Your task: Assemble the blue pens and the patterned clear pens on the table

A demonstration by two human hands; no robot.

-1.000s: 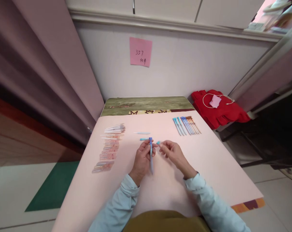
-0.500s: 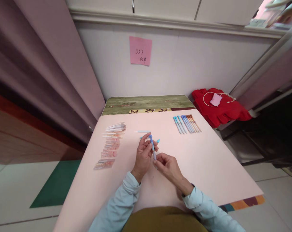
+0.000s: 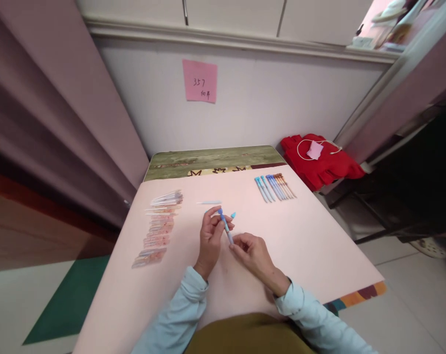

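Observation:
A blue-topped pen (image 3: 226, 226) is held tilted between both hands above the table. My left hand (image 3: 211, 235) is closed around its upper part, thumb and fingers near the blue top. With thumb and fingertips, my right hand (image 3: 250, 250) pinches the pen's lower end. Just past the left hand lies a small light-blue piece (image 3: 233, 215), and a slim pale pen part (image 3: 211, 202) rests a little farther off. Another light-blue piece is mostly hidden behind the left fingers.
At the table's left lie rows of pale pen parts (image 3: 167, 198) and pinkish transparent parts (image 3: 158, 235). A row of blue, light-blue and brown-topped pens (image 3: 276, 188) lies at the back right. A red cloth (image 3: 320, 164) with a white cord sits beyond the table's right corner.
The whole view has shifted, so the scene sits slightly farther left. Both hands still grip the same pen in nearly the same pose.

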